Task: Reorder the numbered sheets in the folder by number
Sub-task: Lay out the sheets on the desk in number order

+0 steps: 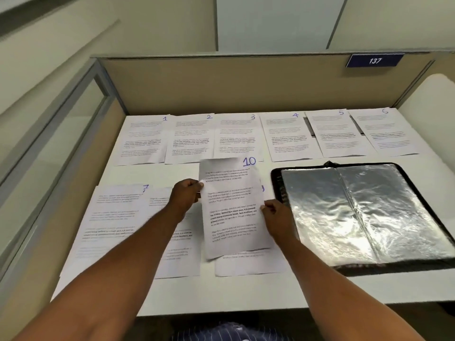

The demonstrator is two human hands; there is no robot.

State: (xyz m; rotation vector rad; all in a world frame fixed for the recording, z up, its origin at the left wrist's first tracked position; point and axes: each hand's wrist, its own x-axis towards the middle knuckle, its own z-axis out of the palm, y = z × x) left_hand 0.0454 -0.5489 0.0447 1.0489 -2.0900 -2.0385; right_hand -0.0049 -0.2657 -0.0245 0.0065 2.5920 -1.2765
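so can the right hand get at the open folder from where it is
Probably yes. The folder lies open just to the right of the right hand, with nothing lying between them. But that hand pinches sheet 10, so it would have to let go or carry it along.

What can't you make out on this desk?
Head view.
Sheet 10 covers most of the number on the sheet beneath.
The left hand hides the number on the middle sheet, right of sheet 7.
Printed text: too small and blurred.
Folder sleeves: glare hides any contents.
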